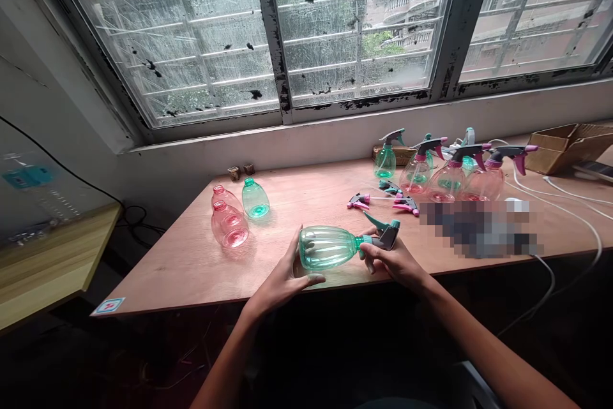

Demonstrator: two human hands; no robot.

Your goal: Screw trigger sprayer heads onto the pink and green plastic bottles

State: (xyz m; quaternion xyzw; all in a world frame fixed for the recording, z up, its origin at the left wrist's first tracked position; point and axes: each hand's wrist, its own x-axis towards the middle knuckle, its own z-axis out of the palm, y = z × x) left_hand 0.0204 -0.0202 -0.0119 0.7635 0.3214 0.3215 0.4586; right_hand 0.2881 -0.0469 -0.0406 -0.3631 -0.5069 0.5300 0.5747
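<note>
Over the table [165, 262], your left hand [286, 274] cups the green bottle [329, 248] at its bottom and your right hand [393, 260] pinches the spray top [389, 234] near the neck, so hold the bottle still and the top straight.

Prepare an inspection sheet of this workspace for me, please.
Surface: wooden table, sticker at left corner.
Job's things: green bottle held sideways, spray head at its neck; two pink bottles and another green one at left, without heads; fitted spray bottles at right; three loose spray heads.
Clutter: two small brown blocks, cardboard box.
Grips: left hand cups the bottle's base; right hand holds the spray head.
Cables: white cables at right; black cables at left.
Surroundings: window behind, frame paint peeling.
</note>
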